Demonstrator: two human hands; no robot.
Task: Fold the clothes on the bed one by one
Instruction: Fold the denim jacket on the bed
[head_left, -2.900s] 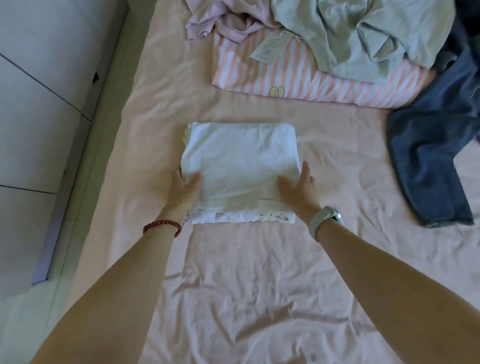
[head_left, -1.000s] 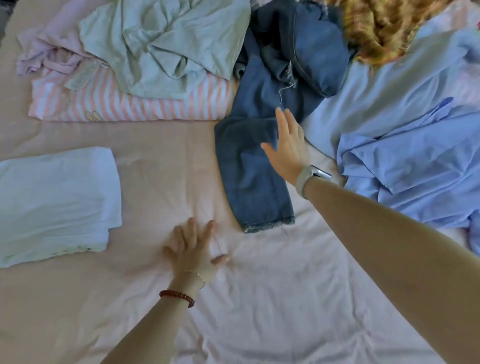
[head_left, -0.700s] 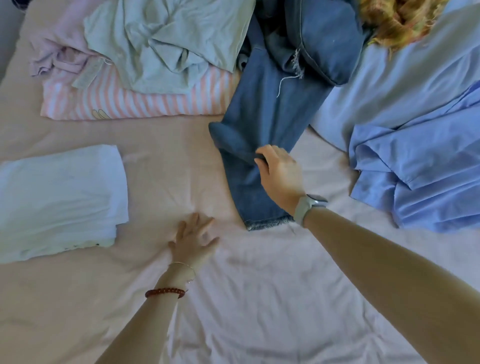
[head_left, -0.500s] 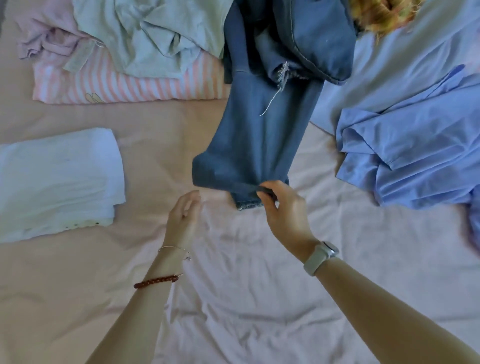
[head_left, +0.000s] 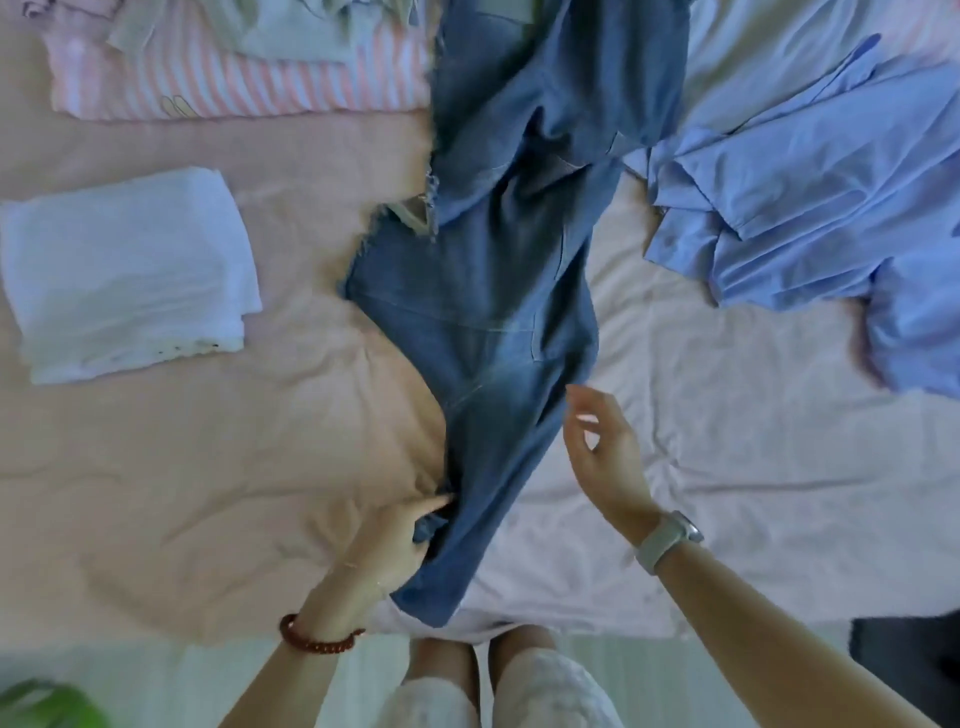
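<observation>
From the head camera, 1 pair of jeans (head_left: 498, 291) runs down the middle of the bed (head_left: 218, 457), from the top edge of the picture to the near edge of the mattress, where its lower end hangs just over the side. 1 folded white garment (head_left: 124, 270) lies flat at the left, well apart from the jeans. At the top left 1 pink-and-white striped garment (head_left: 249, 88) lies under 1 crumpled pale green garment (head_left: 291, 31), and at the right 1 rumpled light blue garment (head_left: 810, 171) spreads beside the jeans, touching them near the top. The bed wears a pale pink sheet, creased all over. Below the mattress edge a light floor (head_left: 156, 670) shows, with a blurred green shape (head_left: 47, 701) in the bottom left corner and something dark at the bottom right. The person's 2 legs stand against the bed. The left hand (head_left: 395, 540), with a red bead bracelet (head_left: 317, 636) on its wrist, grips the left edge of the jeans low down, thumb on top and fingers curled into the cloth. The right hand (head_left: 602, 447), with a pale watch (head_left: 667, 540) on its wrist, is raised just beside the right edge of the jeans, its fingers loosely bent and spread, holding nothing.
</observation>
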